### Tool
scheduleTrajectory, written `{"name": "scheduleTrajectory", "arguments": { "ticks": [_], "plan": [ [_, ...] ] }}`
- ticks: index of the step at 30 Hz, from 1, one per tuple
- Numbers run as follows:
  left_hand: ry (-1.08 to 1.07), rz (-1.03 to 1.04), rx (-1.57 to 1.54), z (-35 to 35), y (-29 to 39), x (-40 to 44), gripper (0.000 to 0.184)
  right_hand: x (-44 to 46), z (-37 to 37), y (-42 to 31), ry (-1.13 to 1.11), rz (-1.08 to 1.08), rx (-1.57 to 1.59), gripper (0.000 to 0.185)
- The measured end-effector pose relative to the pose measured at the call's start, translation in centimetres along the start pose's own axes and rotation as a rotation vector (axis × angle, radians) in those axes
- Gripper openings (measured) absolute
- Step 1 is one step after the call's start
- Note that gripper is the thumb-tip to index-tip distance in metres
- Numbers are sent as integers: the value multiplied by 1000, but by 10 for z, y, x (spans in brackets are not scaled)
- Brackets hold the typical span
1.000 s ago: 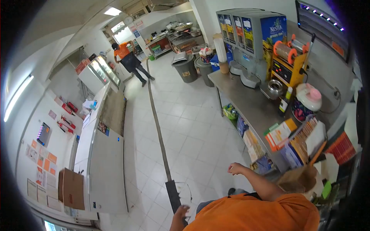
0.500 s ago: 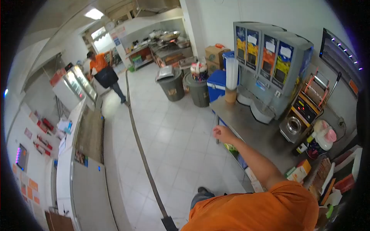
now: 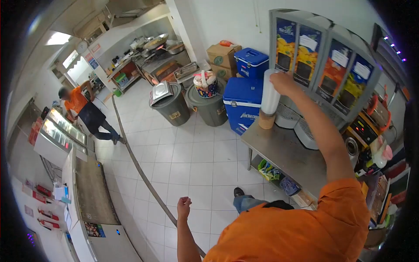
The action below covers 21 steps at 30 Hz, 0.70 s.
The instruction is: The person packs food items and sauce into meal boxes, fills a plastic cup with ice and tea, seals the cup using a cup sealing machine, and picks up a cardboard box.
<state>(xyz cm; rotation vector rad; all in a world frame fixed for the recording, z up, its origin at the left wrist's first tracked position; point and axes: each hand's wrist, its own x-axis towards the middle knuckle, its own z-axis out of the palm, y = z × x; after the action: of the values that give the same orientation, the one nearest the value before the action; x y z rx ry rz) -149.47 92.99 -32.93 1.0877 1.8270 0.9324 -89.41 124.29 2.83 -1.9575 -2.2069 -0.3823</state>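
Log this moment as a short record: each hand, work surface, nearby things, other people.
Right hand: at the top of a tall, translucent white plastic cup stack, seemingly touching; exact grip unclear
Left hand: fingers loosely curled, nothing visible in it
Work surface: grey rectangular metal table
Nearby: grey four-panel drink dispenser; large blue plastic cooler with white trim
Other people: one orange-topped person, near a white glass-door refrigerator
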Motion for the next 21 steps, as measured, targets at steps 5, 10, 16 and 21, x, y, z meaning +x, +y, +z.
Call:
{"name": "scheduleTrajectory", "arguments": {
  "ticks": [5,10,16,21],
  "plan": [
    [-178,-417,-82,11,-48,44,34,-11,-26,-6,27,-11,59,10],
    [-150,-569,-235,-6,-51,70,35,0,-37,-16,173,71,237,4],
    [-89,-409,-125,6,15,166,20,27,-50,-30,476,134,24,16],
    [-329,153,59,42,142,317,27,48,-58,-89,758,140,190,23]
  ]
}}
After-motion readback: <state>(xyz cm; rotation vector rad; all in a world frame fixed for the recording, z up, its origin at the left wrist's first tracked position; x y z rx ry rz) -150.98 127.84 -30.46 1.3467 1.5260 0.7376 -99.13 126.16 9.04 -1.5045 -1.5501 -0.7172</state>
